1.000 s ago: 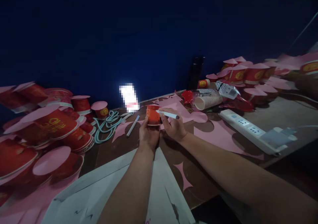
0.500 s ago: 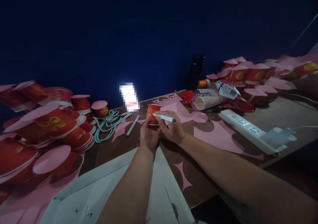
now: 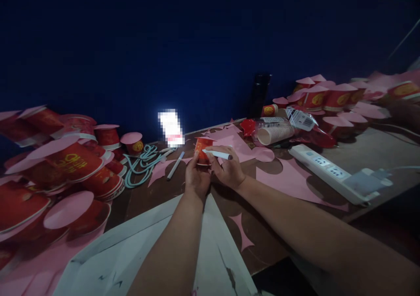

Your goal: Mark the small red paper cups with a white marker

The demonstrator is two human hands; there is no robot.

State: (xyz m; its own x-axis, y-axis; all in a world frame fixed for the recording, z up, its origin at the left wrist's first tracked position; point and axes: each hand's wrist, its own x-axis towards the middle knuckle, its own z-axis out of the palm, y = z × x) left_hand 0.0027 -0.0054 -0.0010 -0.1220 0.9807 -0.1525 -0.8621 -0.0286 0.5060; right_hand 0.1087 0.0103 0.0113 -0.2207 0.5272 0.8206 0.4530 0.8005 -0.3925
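A red paper cup (image 3: 202, 146) is upside down, its wider rim facing down toward me. My left hand (image 3: 196, 178) is closed around its lower left side. In my right hand (image 3: 229, 169) is a white marker pen (image 3: 220, 154) with a dark end, its tip against or very near the cup's side. Some right-hand fingers also seem to rest by the cup's rim. Left of my hands, a second marker pen (image 3: 175, 165) lies on the brown table (image 3: 138, 206). Behind the cup spreads a pink paper sheet (image 3: 229, 141).
Red cups with pink discs (image 3: 70, 160) are piled at the left, and more cups (image 3: 337, 97) stand back right. A coiled cable (image 3: 134, 173), a bright pixelated screen (image 3: 170, 125), stacked paper cups (image 3: 275, 135), a black bottle (image 3: 259, 95) and a power strip (image 3: 328, 171) surround my hands.
Almost nothing differs. Both hands keep their hold on the cup and marker pen, with at most a very slight shift of the pen along the cup.
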